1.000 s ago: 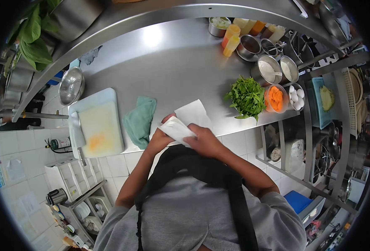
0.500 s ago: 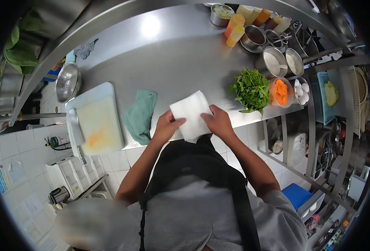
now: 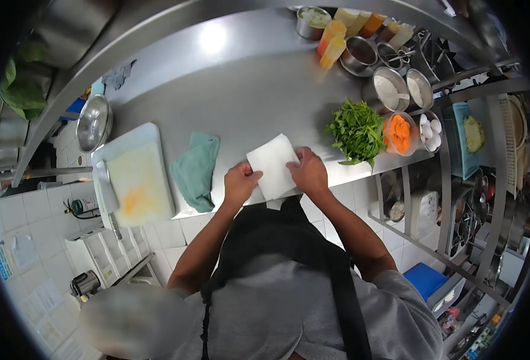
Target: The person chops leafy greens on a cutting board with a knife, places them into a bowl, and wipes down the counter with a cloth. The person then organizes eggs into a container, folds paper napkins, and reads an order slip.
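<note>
A folded white paper towel (image 3: 273, 170) is held between my two hands over the front edge of the steel counter (image 3: 247, 84). My left hand (image 3: 241, 182) pinches its left side, the thumb lying on top. On the right side, my right hand (image 3: 309, 170) grips it with curled fingers. Left of my left hand lies a crumpled green cloth (image 3: 196, 170). Farther left is a stained white cutting board (image 3: 139, 198) with a knife (image 3: 105, 186) along its left edge.
To the right sit a heap of leafy greens (image 3: 356, 132), sliced carrots (image 3: 399, 133) in a tub and eggs (image 3: 430, 131) in a bowl. Sauce bottles (image 3: 333, 51) and metal pots (image 3: 360, 54) stand at the back right. A steel bowl (image 3: 94, 123) is at the far left.
The paper towel looks smaller, its lower end raised or folded up. My left hand has shifted slightly right and my right hand has curled more around its edge.
</note>
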A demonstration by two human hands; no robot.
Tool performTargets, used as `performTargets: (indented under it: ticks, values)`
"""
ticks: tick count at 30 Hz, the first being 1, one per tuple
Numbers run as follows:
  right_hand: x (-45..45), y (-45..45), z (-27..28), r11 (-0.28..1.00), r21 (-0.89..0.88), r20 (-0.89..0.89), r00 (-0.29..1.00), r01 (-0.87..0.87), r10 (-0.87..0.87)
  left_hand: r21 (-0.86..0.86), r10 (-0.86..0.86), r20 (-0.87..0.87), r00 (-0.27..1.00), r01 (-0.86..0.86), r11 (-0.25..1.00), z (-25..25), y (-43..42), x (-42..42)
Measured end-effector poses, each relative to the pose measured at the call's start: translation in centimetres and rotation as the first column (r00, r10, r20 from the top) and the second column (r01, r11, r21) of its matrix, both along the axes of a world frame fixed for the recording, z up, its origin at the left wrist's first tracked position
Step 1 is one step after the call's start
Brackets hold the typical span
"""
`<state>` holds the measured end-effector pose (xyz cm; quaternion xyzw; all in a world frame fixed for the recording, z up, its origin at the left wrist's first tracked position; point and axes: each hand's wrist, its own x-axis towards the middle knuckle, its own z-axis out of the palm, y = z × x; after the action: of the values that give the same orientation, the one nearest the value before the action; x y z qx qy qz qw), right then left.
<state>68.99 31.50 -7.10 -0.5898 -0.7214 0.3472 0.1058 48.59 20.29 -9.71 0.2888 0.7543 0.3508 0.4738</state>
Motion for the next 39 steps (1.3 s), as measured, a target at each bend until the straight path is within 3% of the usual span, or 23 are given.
performTargets:
  ticks: [3,4,5,7,8,9,11,15,18,19,21,23,24,27,31,33,34,35,37,38,39]
  values:
    - [0.5,0.2,-3.0,0.997,0.061,-0.045,0.997,-0.054,0.057,0.022,-0.048,-0.108,0.993,0.051,0.998,-0.6,0.3,-0.1]
    - [0.6,0.4,-3.3,0.983,0.121,-0.058,0.987,-0.14,0.148,-0.024,-0.108,-0.174,0.979,0.105,0.994,0.5,0.4,-0.2]
    - [0.6,0.6,-3.2,0.956,0.189,-0.06,0.969,-0.224,0.239,0.07,-0.127,-0.198,0.972,0.143,0.987,0.1,0.1,-0.3]
    - [-0.1,0.3,0.2,0.97,-0.083,-0.165,0.963,-0.229,0.214,0.036,-0.116,-0.082,0.99,0.119,0.992,1.0,0.4,-0.4]
    - [0.2,-0.1,2.2,0.968,-0.087,-0.215,0.953,-0.235,0.212,0.13,-0.018,0.129,0.991,0.001,0.992,0.5,0.2,-0.3]
    - [0.5,-0.2,4.5,0.965,-0.1,-0.266,0.941,-0.242,0.209,0.092,-0.022,0.123,0.992,0.01,0.996,-3.0,-0.5,-1.1]
    - [1.4,0.4,9.7,0.957,-0.024,-0.22,0.935,-0.291,0.279,0.117,0.087,0.347,0.934,-0.135,0.984,0.2,-0.8,-0.8]
    - [4.6,2.2,20.7,0.952,0.071,-0.243,0.92,-0.299,0.307,0.125,0.014,0.389,0.921,-0.068,0.99,-0.5,-2.5,-2.0]
    - [7.4,4.6,26.7,0.85,0.413,-0.365,0.796,-0.327,0.483,0.121,-0.015,0.401,0.916,-0.036,0.992,-0.6,-2.9,-2.1]
    - [8.1,5.2,29.5,0.85,0.421,-0.379,0.789,-0.318,0.483,0.123,-0.026,0.404,0.914,-0.026,0.992,-0.5,-2.7,-2.1]
    - [8.7,6.6,33.8,0.91,0.35,-0.566,0.724,-0.224,0.396,0.121,-0.031,0.405,0.914,-0.02,0.992,-0.3,-2.8,-2.2]
    - [8.5,8.9,37.8,0.902,0.41,-0.608,0.696,-0.138,0.383,0.166,-0.115,0.39,0.914,0.053,0.985,-0.7,-2.9,-2.7]
    - [7.6,9.3,40.8,0.958,0.27,-0.747,0.606,-0.099,0.273,0.185,-0.157,0.382,0.911,0.091,0.979,-0.7,-2.9,-2.9]
    - [5.5,15.1,42.8,0.935,0.354,-0.829,0.464,0.004,0.312,0.197,-0.297,0.31,0.903,0.244,0.949,1.9,-2.7,-3.3]
    - [1.1,23.2,42.3,0.991,0.129,-0.976,0.174,-0.043,0.134,0.21,-0.371,0.17,0.913,0.334,0.919,3.7,-2.0,-4.3]
    - [-0.7,26.9,39.7,0.981,0.186,-0.913,0.36,-0.055,0.194,0.22,-0.391,0.16,0.906,0.353,0.909,3.1,-1.4,-5.6]
    - [-0.9,26.8,39.5,0.922,0.382,-0.592,0.781,0.052,0.201,0.258,-0.404,0.153,0.902,0.358,0.897,5.2,-1.2,-5.6]
    - [-1.1,27.3,38.2,0.73,0.682,-0.229,0.939,-0.034,0.257,0.298,-0.416,0.144,0.898,0.361,0.883,7.4,-0.9,-5.9]
    - [-2.1,24.9,38.1,0.523,0.848,-0.009,0.985,-0.082,0.17,0.387,-0.403,0.141,0.904,0.324,0.863,13.9,0.0,-5.8]
    - [-2.4,24.7,38.4,0.567,0.819,-0.012,0.985,-0.09,0.174,0.434,-0.378,0.149,0.914,0.284,0.855,17.6,0.6,-5.8]
    - [-2.5,24.5,38.6,0.613,0.784,-0.014,0.984,-0.1,0.178,0.499,-0.324,-0.068,0.944,0.314,0.808,22.0,1.3,-5.7]
